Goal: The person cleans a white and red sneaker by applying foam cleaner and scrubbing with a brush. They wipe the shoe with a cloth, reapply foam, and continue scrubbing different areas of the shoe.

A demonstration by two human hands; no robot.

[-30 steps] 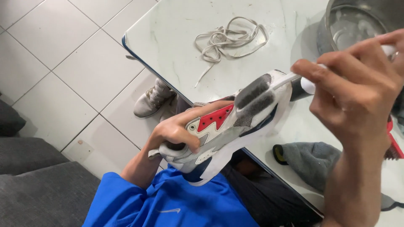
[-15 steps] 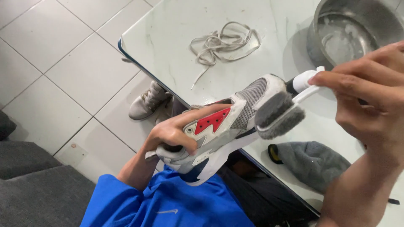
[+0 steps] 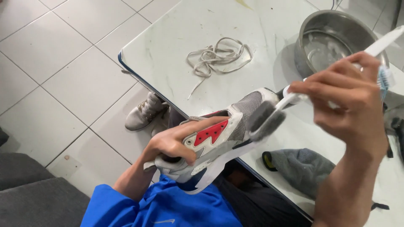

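- Left hand grips the heel of the grey-and-white sneaker with the red side panel, toe up over the worktop edge.
- Right hand holds a white brush, bristles on the toe mesh.
- Loose laces and a steel bowl sit behind; a grey cloth lies near.

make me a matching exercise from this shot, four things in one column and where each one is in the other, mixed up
Things:
1. sneaker
2. brush
3. laces
4. metal bowl

Places:
A. loose pile on the white table
B. on the table's far side, cloudy water inside
C. in the left hand, heel end gripped
D. in the right hand, bristles at the sneaker's toe

Pairs: 1-C, 2-D, 3-A, 4-B
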